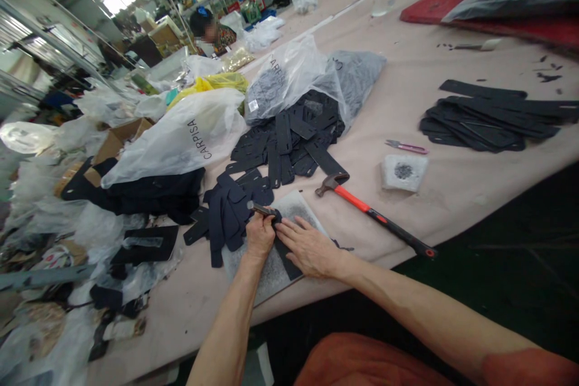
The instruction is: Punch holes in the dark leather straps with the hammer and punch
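Note:
My left hand (261, 235) is closed around a metal punch (260, 209), which leans over a dark strip (287, 260). The strip lies on a worn, speckled grey board (270, 274). Pressed flat on the strip, my right hand (312, 247) has its fingers stretched out towards the punch. The punch's lower tip is hidden by my fingers. A hammer (375, 214) with a red and black handle rests right of the board, its head pointing to the back. Dark navy strips (228, 208) are heaped just left of the board.
Behind lies a pile of black strips (289, 139) spilling from a plastic bag (289, 75). To the right are pink thread snips (406, 146), a white block (404, 172) and another stack of strips (493, 117). A person (212, 30) sits across the table.

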A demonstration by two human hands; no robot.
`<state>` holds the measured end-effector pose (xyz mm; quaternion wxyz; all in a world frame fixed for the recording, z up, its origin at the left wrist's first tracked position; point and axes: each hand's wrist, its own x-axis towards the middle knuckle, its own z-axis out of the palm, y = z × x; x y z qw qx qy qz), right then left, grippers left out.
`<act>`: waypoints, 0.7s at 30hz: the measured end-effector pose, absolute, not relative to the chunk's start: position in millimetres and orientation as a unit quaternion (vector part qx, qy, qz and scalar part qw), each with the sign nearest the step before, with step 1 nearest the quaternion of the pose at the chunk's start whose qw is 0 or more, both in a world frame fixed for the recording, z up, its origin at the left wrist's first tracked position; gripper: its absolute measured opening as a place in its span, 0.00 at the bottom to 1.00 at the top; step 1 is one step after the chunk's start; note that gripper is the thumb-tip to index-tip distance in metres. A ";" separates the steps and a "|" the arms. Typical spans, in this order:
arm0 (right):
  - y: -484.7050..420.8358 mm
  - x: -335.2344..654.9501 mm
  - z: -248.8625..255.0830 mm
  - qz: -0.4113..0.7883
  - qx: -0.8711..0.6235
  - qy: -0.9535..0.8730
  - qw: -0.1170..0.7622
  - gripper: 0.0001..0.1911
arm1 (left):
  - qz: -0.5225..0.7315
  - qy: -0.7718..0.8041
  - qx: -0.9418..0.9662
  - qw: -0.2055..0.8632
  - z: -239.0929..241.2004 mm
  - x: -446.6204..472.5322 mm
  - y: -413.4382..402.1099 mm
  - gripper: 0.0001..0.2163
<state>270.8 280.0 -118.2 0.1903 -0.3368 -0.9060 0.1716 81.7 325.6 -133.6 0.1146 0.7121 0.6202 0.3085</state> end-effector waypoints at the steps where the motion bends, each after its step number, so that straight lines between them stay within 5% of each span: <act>1: 280.7 270.8 -117.4 0.185 -0.334 -0.904 0.195 0.29 | 0.308 0.622 0.712 0.109 -134.1 82.3 325.6 0.10; 8: 302.2 321.7 -95.8 0.203 -0.467 -0.798 0.323 0.19 | 0.293 0.626 0.716 0.096 -135.1 85.1 326.0 0.09; 15: 293.7 416.4 -108.5 0.084 -0.684 -0.723 0.041 0.11 | 0.308 0.616 0.717 0.107 -135.4 85.2 325.4 0.07; 21: 285.5 419.6 -105.3 0.259 -0.718 -0.644 0.059 0.07 | 0.340 0.604 0.707 0.141 -132.7 83.4 325.0 0.06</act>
